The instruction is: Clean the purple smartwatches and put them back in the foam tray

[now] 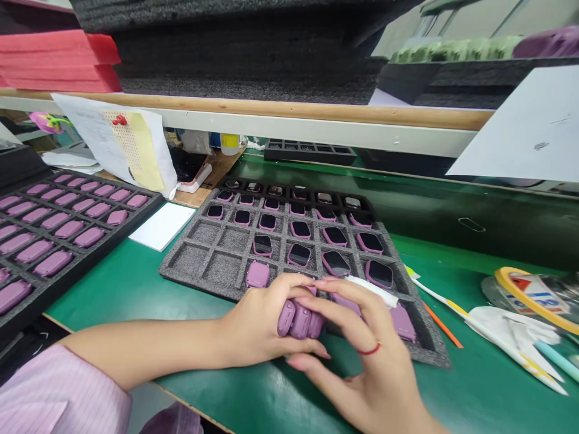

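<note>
My left hand (266,319) is wrapped round several purple watch cases (299,320) in front of a grey foam tray (199,265). My right hand (362,337), with a red ring on one finger, curves round the right side of the same cases, its fingertips on or close to them. A white strip (373,292) shows beside its fingers; whether it is held I cannot tell. Dark-faced purple watches (335,236) fill many compartments, and purple pieces (258,274) lie face down in the nearest row. Some compartments at the left hold nothing.
A black tray of purple pieces (67,229) stands at the left, beside a white paper pad (163,226). Right of the foam tray lie an orange stick (443,325), white tools and a yellow tape ring (538,301). A shelf edge (289,123) crosses above, with black foam stacked on it.
</note>
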